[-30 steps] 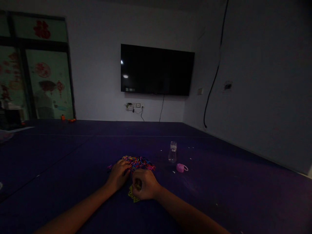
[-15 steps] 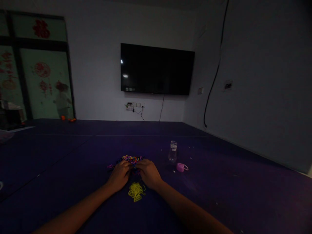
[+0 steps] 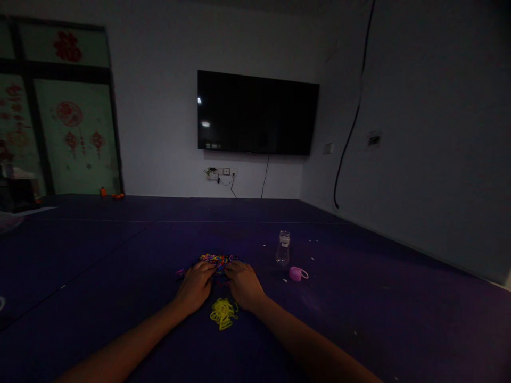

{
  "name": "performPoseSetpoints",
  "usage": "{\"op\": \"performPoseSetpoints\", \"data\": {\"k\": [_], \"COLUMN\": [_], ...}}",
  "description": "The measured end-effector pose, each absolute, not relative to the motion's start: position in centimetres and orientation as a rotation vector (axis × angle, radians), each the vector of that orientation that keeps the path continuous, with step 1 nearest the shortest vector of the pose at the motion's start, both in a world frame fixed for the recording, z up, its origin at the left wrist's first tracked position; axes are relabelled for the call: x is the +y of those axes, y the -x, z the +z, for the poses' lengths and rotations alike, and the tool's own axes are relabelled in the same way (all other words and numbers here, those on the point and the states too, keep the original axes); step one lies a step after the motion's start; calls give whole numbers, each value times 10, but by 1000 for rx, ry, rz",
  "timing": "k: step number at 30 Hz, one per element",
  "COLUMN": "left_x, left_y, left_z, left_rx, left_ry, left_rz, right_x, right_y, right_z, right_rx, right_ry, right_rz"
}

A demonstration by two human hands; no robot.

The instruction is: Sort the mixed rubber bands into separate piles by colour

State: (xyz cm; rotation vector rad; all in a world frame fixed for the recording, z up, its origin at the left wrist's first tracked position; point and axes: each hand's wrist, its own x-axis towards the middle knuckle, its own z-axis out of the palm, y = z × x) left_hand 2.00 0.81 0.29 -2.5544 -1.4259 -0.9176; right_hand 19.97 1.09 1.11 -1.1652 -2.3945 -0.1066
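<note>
A pile of small multicoloured elastic bands [image 3: 219, 260] lies on the dark purple surface, partly covered by my hands. My left hand [image 3: 196, 284] rests on the pile's left side, fingers stretched forward and touching the bands. On the right side lies my right hand [image 3: 242, 282], its fingers also extended over the bands. Between my wrists, closer to me, sits a separate heap of yellow elastic bands [image 3: 223, 314]. Whether a single band is pinched under the fingertips is too dark and small to see.
A clear bottle [image 3: 283, 250] without its lid stands right of my hands, with a pink looped cap [image 3: 296, 274] beside it. White scraps dot the purple surface [image 3: 339, 308]. Beyond are a wall-mounted television [image 3: 257, 113], a hanging cable [image 3: 351, 127] and orange objects [image 3: 118, 196] near the door.
My fingertips have drawn slightly apart over the pile, showing more bands between them. The person seen at the glass door is no longer there. Both heaps, bottle and cap stay put.
</note>
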Motion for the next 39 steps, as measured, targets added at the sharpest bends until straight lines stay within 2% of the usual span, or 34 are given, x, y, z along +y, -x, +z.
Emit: {"op": "performPoseSetpoints", "data": {"k": [7, 24, 32, 39], "left_x": [5, 7, 7, 8], "left_y": [-22, -21, -22, -22], "left_z": [5, 2, 4, 1], "left_rx": [-1373, -1464, -1450, -1358], "left_ry": [2613, 2591, 2590, 2613], "left_rz": [-825, -723, -735, -951], "right_x": [13, 9, 9, 11], "right_y": [-200, -201, -202, -200], "right_z": [8, 14, 13, 11], "right_rx": [-2443, -2266, -2189, -2347], "right_ry": [1009, 1453, 1377, 1146], "right_rz": [-38, -71, -24, 27]}}
